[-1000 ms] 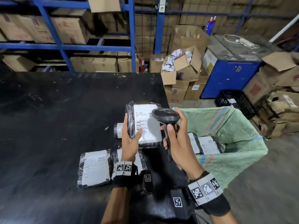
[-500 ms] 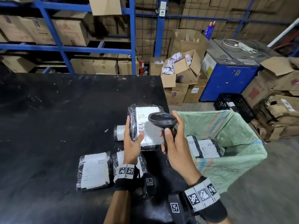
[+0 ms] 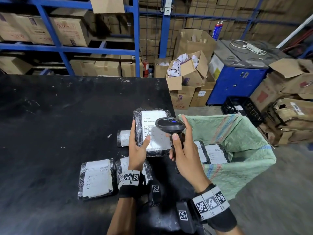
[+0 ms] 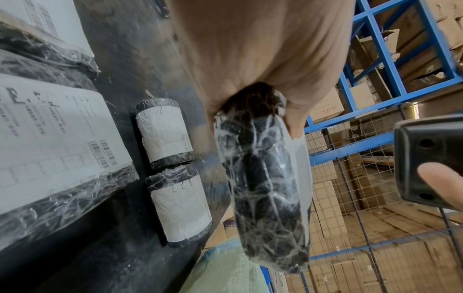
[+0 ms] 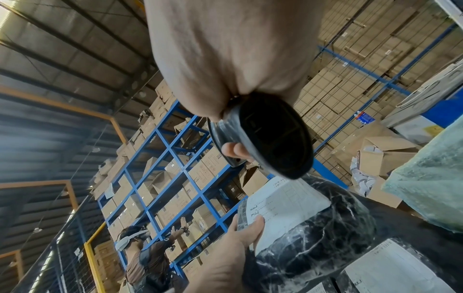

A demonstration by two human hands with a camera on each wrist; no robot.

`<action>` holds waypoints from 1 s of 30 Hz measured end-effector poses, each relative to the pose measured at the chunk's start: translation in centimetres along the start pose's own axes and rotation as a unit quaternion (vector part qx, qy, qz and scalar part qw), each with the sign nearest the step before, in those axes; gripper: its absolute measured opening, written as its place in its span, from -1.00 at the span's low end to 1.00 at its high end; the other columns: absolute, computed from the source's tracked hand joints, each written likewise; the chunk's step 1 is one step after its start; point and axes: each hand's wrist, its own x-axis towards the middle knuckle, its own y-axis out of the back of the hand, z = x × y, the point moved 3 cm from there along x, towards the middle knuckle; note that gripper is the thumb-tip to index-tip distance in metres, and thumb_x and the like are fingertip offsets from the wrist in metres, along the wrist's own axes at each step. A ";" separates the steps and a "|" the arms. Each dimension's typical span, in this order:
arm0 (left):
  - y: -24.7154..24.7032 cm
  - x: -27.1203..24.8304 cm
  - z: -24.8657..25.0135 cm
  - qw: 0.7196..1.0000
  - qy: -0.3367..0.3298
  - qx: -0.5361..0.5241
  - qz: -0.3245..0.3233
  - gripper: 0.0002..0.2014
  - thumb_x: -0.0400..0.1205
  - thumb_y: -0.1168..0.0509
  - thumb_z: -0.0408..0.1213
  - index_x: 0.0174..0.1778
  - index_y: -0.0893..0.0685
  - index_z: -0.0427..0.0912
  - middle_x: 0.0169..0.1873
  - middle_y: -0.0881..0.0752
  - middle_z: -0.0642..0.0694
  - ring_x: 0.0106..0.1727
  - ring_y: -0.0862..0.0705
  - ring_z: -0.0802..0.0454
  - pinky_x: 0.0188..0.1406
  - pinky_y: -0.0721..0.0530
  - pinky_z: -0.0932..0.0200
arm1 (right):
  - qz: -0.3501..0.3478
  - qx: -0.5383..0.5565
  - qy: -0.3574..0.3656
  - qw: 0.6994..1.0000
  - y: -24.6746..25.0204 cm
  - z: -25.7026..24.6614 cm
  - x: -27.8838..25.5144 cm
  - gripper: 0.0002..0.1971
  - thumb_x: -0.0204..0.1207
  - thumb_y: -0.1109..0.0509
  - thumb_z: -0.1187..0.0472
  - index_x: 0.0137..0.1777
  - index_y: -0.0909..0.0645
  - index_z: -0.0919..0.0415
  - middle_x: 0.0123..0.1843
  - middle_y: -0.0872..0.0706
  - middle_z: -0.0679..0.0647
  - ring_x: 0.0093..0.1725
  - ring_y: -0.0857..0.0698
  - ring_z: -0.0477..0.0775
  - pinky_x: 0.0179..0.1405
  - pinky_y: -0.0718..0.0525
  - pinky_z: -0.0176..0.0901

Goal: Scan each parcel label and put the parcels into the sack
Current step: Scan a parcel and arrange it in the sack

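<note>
The black plastic-wrapped parcel with a white paper label (image 3: 153, 131) is held up above the right edge of the black desk (image 3: 59, 116), label facing the person, just left of the green woven sack (image 3: 237, 150) that stands open beside the desk with at least two labelled parcels already inside. The left hand (image 3: 138, 148) grips it along its left side, thumb pressed onto the label and fingers wrapped behind. The right hand (image 3: 184, 150) is closed round the handle of the black handheld barcode scanner (image 3: 170, 124), whose head hovers over the right part of the label, with a blue light on top. Several more wrapped parcels lie on the desk: a flat one (image 3: 96, 178) near left, another partly hidden under the left wrist, and small cylindrical ones (image 4: 164, 131) farther back. The likely trouble is a failed read: the thumb covers part of the label, the film is crinkled and shiny, and the scanner head sits very close, so the barcode may be blocked or glared out. The one-sided grip could also let the slick parcel slip and fall short of the sack.
</note>
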 end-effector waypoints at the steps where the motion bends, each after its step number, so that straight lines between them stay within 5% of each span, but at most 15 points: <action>1: 0.0 0.0 0.0 1.000 0.000 0.001 0.001 -0.19 0.66 -0.49 -0.13 0.77 -0.23 0.35 0.78 -0.32 0.15 0.80 -0.27 0.02 0.75 -0.31 -0.38 | 0.003 0.000 0.000 1.000 0.0 0.1 0.0 -0.44 0.79 -0.09 0.02 0.71 0.00 -0.29 0.06 -0.71 -0.05 -0.43 -0.60 0.01 -0.37 -0.61 -0.27; 5: 0.5 -0.1 0.3 0.999 0.020 -0.016 0.020 -0.20 0.73 -0.43 -0.36 0.75 -0.24 0.39 0.76 -0.35 0.18 0.77 -0.33 0.08 0.76 -0.34 -0.31 | 0.009 -0.002 -0.008 1.000 0.0 0.9 0.0 -0.44 0.79 -0.10 0.03 0.71 -0.01 -0.28 0.20 -0.65 0.14 -0.43 -0.59 -0.02 -0.38 -0.60 -0.36; 12: 2.6 -0.3 0.2 0.998 0.024 -0.012 0.051 -0.20 0.74 -0.41 -0.40 0.74 -0.25 0.41 0.76 -0.34 0.19 0.77 -0.33 0.07 0.73 -0.39 -0.30 | 0.018 -0.021 -0.059 0.998 -0.6 5.0 -0.5 -0.45 0.79 -0.10 0.04 0.72 -0.03 -0.23 0.12 -0.72 -0.04 -0.45 -0.62 0.03 -0.39 -0.63 -0.29; 15: 3.9 -0.8 0.1 0.996 0.035 0.001 0.077 -0.19 0.74 -0.41 -0.40 0.75 -0.25 0.39 0.74 -0.37 0.19 0.76 -0.37 0.09 0.74 -0.38 -0.28 | 0.014 -0.052 -0.083 0.995 -1.0 7.4 -1.3 -0.45 0.79 -0.10 0.04 0.71 -0.03 -0.24 -0.16 -0.72 0.02 -0.47 -0.64 0.03 -0.35 -0.70 -0.12; 20: 6.0 -2.1 0.0 0.994 0.036 0.022 0.097 -0.21 0.72 -0.39 -0.43 0.76 -0.27 0.31 0.66 -0.52 0.14 0.68 -0.50 0.08 0.72 -0.42 -0.25 | 0.000 -0.071 -0.141 0.988 -2.4 13.0 -3.1 -0.45 0.77 -0.12 0.01 0.69 -0.02 -0.30 -0.07 -0.79 0.35 -0.49 -0.67 0.22 -0.30 -0.75 0.25; 22: 6.9 -2.7 -0.3 0.994 0.043 0.023 0.098 -0.21 0.70 -0.40 -0.38 0.74 -0.27 0.36 0.67 -0.52 0.08 0.67 -0.52 0.03 0.70 -0.44 -0.31 | -0.010 -0.069 -0.163 0.984 -3.0 15.0 -4.0 -0.45 0.78 -0.12 0.01 0.69 -0.02 -0.30 -0.07 -0.81 0.33 -0.49 -0.69 0.21 -0.21 -0.77 0.17; 25: 8.0 -4.1 -0.7 0.993 0.060 0.002 0.103 -0.21 0.74 -0.36 -0.46 0.79 -0.22 0.22 0.70 -0.49 0.01 0.68 -0.51 -0.02 0.70 -0.43 -0.33 | -0.018 -0.062 -0.202 0.977 -4.1 17.8 -5.3 -0.46 0.78 -0.12 0.04 0.68 -0.04 -0.25 -0.11 -0.82 0.26 -0.51 -0.67 0.11 -0.15 -0.70 -0.36; 28: 8.6 -5.4 -0.6 0.994 0.061 -0.005 0.095 -0.24 0.76 -0.35 -0.48 0.79 -0.24 0.19 0.72 -0.46 -0.01 0.71 -0.47 -0.04 0.70 -0.42 -0.33 | -0.022 -0.059 -0.233 0.970 -5.3 20.2 -6.0 -0.46 0.77 -0.13 0.03 0.68 -0.04 -0.28 -0.12 -0.80 0.13 -0.54 -0.67 0.02 -0.35 -0.75 -0.05; 30: 8.8 -6.1 -0.5 0.993 0.066 0.002 0.101 -0.24 0.76 -0.33 -0.50 0.79 -0.24 0.15 0.71 -0.47 -0.02 0.70 -0.49 0.00 0.70 -0.46 -0.25 | -0.023 -0.071 -0.241 0.968 -5.9 21.7 -6.3 -0.46 0.77 -0.14 0.03 0.69 -0.05 -0.24 -0.15 -0.81 0.12 -0.56 -0.68 -0.04 -0.29 -0.79 0.05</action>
